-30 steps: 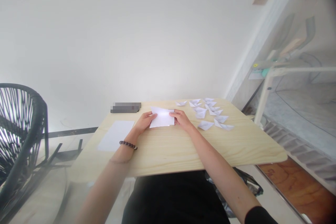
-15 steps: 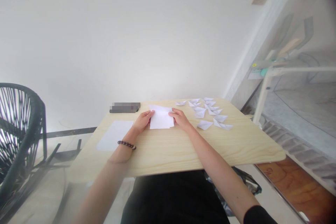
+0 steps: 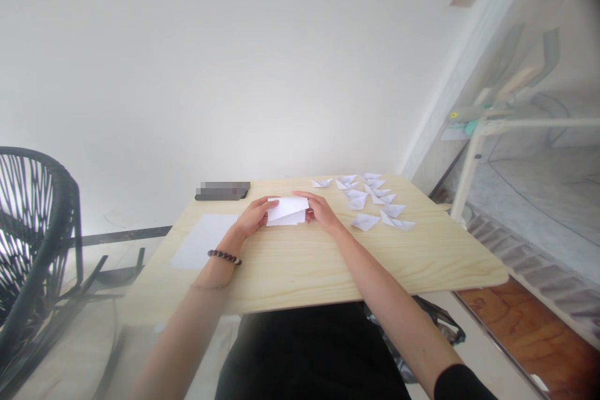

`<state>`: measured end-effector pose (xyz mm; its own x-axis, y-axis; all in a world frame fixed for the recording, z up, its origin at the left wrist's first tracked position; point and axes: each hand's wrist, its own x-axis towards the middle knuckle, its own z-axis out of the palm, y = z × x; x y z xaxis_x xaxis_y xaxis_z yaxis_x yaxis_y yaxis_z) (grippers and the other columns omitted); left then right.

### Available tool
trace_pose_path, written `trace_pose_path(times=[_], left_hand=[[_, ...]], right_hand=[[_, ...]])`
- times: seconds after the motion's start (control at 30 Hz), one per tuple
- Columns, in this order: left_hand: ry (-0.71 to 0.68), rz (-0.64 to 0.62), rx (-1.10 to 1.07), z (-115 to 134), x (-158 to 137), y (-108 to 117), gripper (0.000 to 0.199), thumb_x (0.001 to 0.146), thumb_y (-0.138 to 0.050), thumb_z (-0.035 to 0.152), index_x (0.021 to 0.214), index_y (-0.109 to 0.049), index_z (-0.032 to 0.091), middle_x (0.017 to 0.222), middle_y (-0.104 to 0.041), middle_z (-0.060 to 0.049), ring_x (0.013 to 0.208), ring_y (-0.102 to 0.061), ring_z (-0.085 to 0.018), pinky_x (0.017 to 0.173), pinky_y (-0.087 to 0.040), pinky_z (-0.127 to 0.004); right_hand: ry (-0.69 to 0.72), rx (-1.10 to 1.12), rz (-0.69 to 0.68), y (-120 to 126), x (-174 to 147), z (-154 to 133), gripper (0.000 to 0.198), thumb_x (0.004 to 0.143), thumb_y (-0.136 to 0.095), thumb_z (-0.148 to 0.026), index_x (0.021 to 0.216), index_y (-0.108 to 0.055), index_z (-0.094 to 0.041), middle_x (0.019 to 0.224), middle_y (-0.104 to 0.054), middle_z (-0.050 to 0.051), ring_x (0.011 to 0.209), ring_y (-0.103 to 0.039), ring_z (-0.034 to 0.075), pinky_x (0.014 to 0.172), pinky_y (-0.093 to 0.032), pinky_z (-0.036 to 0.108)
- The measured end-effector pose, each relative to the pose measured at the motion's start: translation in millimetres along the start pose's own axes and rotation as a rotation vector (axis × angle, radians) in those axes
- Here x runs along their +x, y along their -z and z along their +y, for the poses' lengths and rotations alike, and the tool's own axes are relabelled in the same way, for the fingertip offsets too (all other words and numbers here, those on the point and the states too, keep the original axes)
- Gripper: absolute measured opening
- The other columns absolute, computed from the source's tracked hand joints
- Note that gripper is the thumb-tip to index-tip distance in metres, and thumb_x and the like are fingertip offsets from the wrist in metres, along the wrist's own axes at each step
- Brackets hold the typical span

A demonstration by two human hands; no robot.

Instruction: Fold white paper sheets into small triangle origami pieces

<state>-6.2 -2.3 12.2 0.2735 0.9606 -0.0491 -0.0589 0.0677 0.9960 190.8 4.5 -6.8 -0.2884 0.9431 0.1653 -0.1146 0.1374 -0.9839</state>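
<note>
"So, where's the paper?"

"Between both hands, over the middle of the table (image 3: pixel 300 272). The paper (image 3: pixel 287 205) is folded, with a slanting edge across its front. I can't tell whether its underside touches the wood."

"And the left hand?"

"The left hand (image 3: pixel 253 215) is nearly closed at the left end, pinching it, thumb on top and fingers mostly hidden beneath."

"The right?"

"The right hand (image 3: pixel 320 209) is loosely curled around the right end, one finger reaching along the far edge. Whether it truly pinches or only steadies, I can't tell."

"How would it handle?"

"Light, I'd say, and thin: floppy in a single layer, firmer along a fold. It should crease easily and may tear if tugged hard. The layers could slide over each other, too."

"Best hold?"

"Both short ends, thumbs above and fingers below, so the layers stay lined up. A gentle pinch should do."

"Anything close by?"

"Boats (image 3: pixel 365 222) of folded white paper sit to the right, well apart from it. A flat sheet (image 3: pixel 205 240) lies to the left, near the left wrist."
</note>
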Motion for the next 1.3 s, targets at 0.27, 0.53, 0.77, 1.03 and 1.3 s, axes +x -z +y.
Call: trace_pose_path(times=[0.27, 0.53, 0.77, 1.03, 1.3], left_hand=[[-0.002, -0.036, 0.001, -5, 3, 2, 0.042, 0.064, -0.064, 0.038, 0.098, -0.055, 0.015, 0.087, -0.061, -0.006, 0.072, -0.057, -0.015, 0.058, -0.044, -0.024], [0.013, 0.020, 0.066, -9, 6, 6, 0.042, 0.066, -0.056, 0.050, 0.083, -0.057, 0.012, 0.072, -0.061, -0.005, 0.059, -0.054, -0.013, 0.049, -0.038, -0.022], [0.007, 0.150, 0.093, -10, 9, 4, 0.044, 0.065, -0.054, 0.054, 0.078, -0.058, 0.012, 0.066, -0.061, -0.004, 0.057, -0.053, -0.014, 0.048, -0.037, -0.022], [-0.002, 0.183, 0.129, -13, 9, 4, 0.046, 0.064, -0.053, 0.056, 0.075, -0.059, 0.011, 0.065, -0.060, -0.004, 0.057, -0.053, -0.014, 0.047, -0.037, -0.022], [-0.023, 0.067, -0.044, -3, 5, -1, 0.059, 0.070, -0.041, 0.063, 0.100, -0.054, 0.015, 0.074, -0.061, -0.008, 0.063, -0.057, -0.019, 0.048, -0.045, -0.027]], right_hand=[[-0.018, 0.041, 0.097, -4, 1, -5, 0.046, 0.078, -0.032, -0.051, 0.106, -0.055, -0.024, 0.084, -0.053, 0.003, 0.059, -0.050, 0.011, 0.040, -0.041, 0.021], [-0.008, -0.109, 0.106, -5, 3, 2, 0.044, 0.076, -0.040, -0.052, 0.103, -0.055, -0.021, 0.072, -0.055, 0.003, 0.059, -0.054, 0.014, 0.041, -0.044, 0.023], [-0.065, 0.006, 0.050, -6, 3, -4, 0.051, 0.080, -0.028, -0.055, 0.103, -0.052, -0.016, 0.068, -0.055, 0.004, 0.048, -0.053, 0.011, 0.040, -0.044, 0.023], [-0.008, -0.178, 0.063, -8, 0, 0, 0.033, 0.072, -0.049, -0.032, 0.103, -0.051, -0.021, 0.061, -0.054, -0.002, 0.047, -0.052, 0.011, 0.039, -0.044, 0.021], [0.004, -0.226, 0.117, -5, 3, 4, 0.022, 0.071, -0.046, -0.029, 0.089, -0.051, -0.017, 0.051, -0.052, -0.004, 0.040, -0.049, 0.010, 0.038, -0.042, 0.020]])
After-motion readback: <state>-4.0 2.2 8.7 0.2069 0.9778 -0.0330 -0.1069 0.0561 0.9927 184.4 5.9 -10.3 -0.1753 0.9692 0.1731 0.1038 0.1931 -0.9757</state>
